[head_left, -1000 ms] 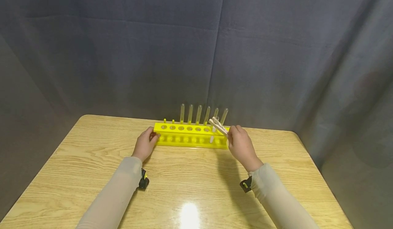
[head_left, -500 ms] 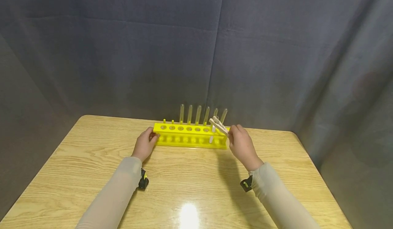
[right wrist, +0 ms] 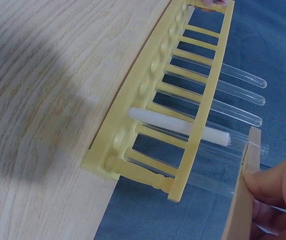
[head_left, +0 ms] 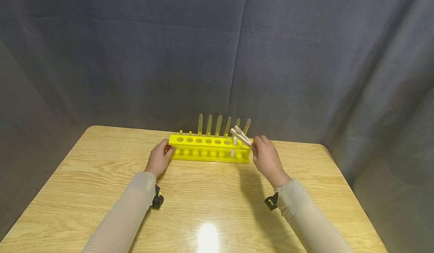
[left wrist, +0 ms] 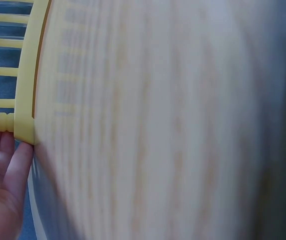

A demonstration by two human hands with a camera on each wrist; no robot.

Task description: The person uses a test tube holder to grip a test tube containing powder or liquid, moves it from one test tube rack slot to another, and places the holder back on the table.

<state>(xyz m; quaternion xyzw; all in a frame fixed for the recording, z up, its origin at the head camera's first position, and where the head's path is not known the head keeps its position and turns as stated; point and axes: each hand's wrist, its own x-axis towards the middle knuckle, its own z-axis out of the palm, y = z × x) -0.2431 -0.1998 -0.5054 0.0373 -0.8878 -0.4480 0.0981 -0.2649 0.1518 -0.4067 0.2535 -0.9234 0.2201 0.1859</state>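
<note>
A yellow test tube rack stands at the far side of the table, its left end held by my left hand. In the left wrist view the fingers lie against the end post. My right hand pinches a wooden test tube clamp, which slants over the rack's right part. Its tip is at the upper end of a glass test tube holding white powder. That tube sits in a hole near the right end, the powder filling its lower part. The clamp hides part of the tube's mouth.
Several clear test tubes stand upside down on pegs along the rack's back. Two bare pegs are at the left. A wood-grain table lies in front, and a grey curtain hangs behind.
</note>
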